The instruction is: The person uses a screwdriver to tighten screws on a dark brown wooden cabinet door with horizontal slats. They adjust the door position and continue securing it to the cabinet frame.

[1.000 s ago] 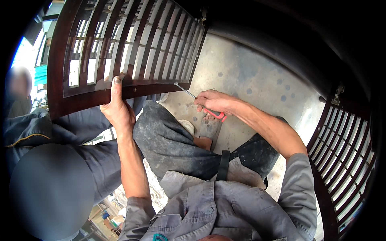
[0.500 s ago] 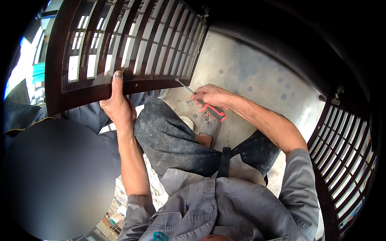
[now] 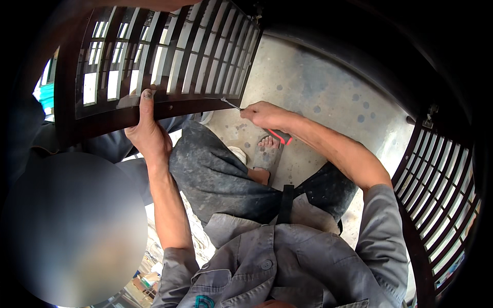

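My left hand (image 3: 150,134) is wrapped round the lower edge of a dark wooden lattice door (image 3: 118,120), its thumb lying on the front of the frame. A clear pane seems to cover the slats. In my right hand (image 3: 268,115) is a screwdriver (image 3: 281,136) with a red and black handle. Its thin metal shaft points up and left, and the tip meets the door's bottom rail near the right corner. Whether a screw sits under the tip is too small to tell. The fingers hide most of the handle.
A second lattice door (image 3: 431,205) stands at the right, with a metal hinge (image 3: 430,117) at its top. Between them lies a stained pale surface (image 3: 328,87), with my bare foot (image 3: 267,149) on it. Someone's arm (image 3: 138,4) crosses the upper left; a blurred round shape covers the lower left.
My right hand has shifted slightly up and turned, covering more of the screwdriver. The door has moved slightly left. An arm has come in along the top left edge.
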Motion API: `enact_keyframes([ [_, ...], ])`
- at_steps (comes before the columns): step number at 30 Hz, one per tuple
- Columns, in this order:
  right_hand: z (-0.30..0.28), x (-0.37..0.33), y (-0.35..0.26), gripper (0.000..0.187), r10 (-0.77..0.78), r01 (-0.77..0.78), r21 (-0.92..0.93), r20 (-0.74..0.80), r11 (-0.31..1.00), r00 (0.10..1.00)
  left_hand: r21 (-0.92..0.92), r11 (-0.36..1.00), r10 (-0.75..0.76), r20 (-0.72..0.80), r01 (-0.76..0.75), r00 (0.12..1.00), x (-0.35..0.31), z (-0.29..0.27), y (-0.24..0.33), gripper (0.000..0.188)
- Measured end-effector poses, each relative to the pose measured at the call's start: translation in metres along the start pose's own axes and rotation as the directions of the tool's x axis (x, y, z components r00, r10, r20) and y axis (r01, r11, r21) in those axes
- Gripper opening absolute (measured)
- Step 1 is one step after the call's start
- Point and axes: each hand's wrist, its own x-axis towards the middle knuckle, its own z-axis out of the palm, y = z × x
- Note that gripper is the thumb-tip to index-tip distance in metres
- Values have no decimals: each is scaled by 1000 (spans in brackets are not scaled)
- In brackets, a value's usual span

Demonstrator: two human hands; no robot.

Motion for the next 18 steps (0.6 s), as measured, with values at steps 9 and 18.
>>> enact_keyframes([
  [9,11,17,12,20,-327,177,-591,-157,787,932,3,999,50,37,-50,998,3,-5,-6,20],
  [18,18,-1,6,19,-346,77,-736,-220,672,912,-48,998,42,10,-41,999,-2,4,-2,38],
])
